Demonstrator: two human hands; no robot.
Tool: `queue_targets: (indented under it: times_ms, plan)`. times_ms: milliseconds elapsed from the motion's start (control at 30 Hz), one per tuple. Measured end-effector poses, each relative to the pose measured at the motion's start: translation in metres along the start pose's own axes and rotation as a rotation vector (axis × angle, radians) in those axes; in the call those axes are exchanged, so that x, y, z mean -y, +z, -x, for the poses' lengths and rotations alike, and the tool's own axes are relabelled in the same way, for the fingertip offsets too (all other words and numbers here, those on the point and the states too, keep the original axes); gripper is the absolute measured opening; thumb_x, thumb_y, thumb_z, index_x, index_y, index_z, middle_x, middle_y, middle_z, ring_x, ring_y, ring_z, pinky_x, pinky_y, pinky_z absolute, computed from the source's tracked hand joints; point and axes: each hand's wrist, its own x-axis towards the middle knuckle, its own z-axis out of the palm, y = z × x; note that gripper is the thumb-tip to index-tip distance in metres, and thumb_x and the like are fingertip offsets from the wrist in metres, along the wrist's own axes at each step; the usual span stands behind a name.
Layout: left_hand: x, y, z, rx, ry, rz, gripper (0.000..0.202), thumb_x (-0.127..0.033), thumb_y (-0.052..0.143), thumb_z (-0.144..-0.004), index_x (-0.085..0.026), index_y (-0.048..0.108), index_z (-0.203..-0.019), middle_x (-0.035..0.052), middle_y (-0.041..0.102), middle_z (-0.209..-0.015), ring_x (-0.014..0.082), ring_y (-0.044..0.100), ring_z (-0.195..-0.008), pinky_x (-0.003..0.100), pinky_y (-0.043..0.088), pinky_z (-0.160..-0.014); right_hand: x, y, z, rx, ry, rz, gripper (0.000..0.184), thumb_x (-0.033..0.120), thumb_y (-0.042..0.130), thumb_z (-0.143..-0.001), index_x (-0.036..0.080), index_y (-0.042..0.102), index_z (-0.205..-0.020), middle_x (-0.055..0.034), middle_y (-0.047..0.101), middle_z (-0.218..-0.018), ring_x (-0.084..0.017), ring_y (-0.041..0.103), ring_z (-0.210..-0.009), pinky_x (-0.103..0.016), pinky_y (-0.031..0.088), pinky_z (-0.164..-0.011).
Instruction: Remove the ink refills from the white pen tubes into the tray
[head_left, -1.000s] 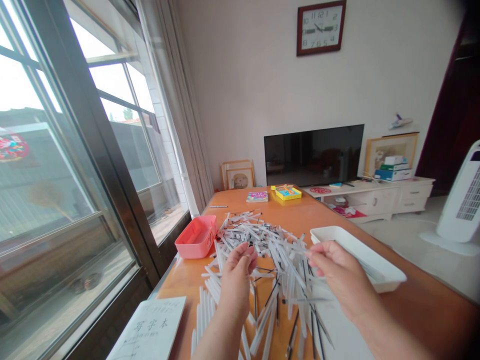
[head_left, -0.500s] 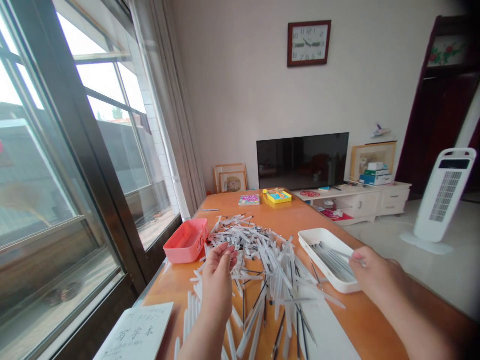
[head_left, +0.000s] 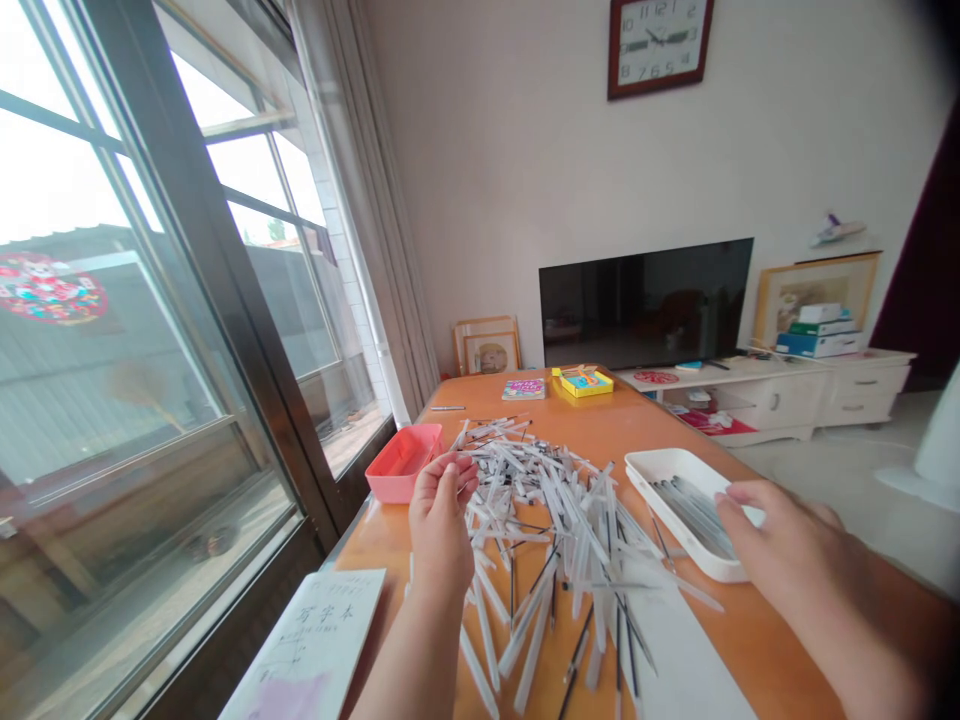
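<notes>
My left hand (head_left: 444, 515) is raised at the near left of a big pile of translucent pen barrels (head_left: 570, 500) and thin dark refills. Its thumb and fingers are curled together; anything between them is too small to make out. Over the right side of a white tray (head_left: 643, 468) is my right hand (head_left: 780, 535), its thumb and forefinger apart with no pen visible between them. Several slim grey pens (head_left: 686, 505) lie lengthwise inside that tray. Just behind my left hand stands a pink plastic box (head_left: 390, 488), its visible inside bare.
A writing notebook (head_left: 322, 630) lies at the table's near left edge. White paper (head_left: 686, 650) is under the pile's right side. Farther back are a small colourful book (head_left: 524, 389), a yellow box (head_left: 589, 382) and a lone pen (head_left: 448, 408). A glass door borders the left.
My right hand has let go of the slim grey pen it held over the white tray, and its fingers have parted. My left hand stays curled. The view has turned left and down.
</notes>
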Motion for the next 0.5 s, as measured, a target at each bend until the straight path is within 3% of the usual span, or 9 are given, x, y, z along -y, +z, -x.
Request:
queue_targets:
  times_ms: [267,367,500]
  plan:
    - [-0.048,0.010,-0.022,-0.087,0.103,0.125,0.021,-0.029,0.069,-0.080,-0.016,0.061,-0.095,0.0060,0.072,-0.089,0.0148,0.070,-0.080,0.032,0.052,-0.083,0.024,-0.008,0.021,-0.099,-0.209,-0.184,0.028,0.047,0.043,-0.094,0.028,0.062,-0.101,-0.0090,0.073,-0.103,-0.029,0.065,-0.097,-0.036,0.046,-0.073]
    - [-0.068,0.000,-0.025,-0.101,0.136,0.099,0.023,-0.030,0.070,-0.078,-0.017,0.061,-0.094,0.0045,0.071,-0.086,0.0142,0.069,-0.079,0.032,0.051,-0.084,0.034,-0.010,0.030,-0.089,-0.225,-0.227,0.026,0.048,0.044,-0.094,0.029,0.061,-0.100,-0.0084,0.073,-0.104,-0.030,0.066,-0.098,-0.037,0.046,-0.073]
    - [-0.090,-0.027,-0.016,-0.121,0.132,-0.037,0.026,-0.032,0.070,-0.077,-0.017,0.060,-0.095,0.0040,0.070,-0.083,0.0137,0.066,-0.072,0.030,0.050,-0.075,0.045,-0.009,0.040,-0.042,-0.249,-0.304,0.023,0.049,0.048,-0.091,0.033,0.061,-0.100,-0.0064,0.075,-0.096,-0.029,0.070,-0.084,-0.035,0.045,-0.066]
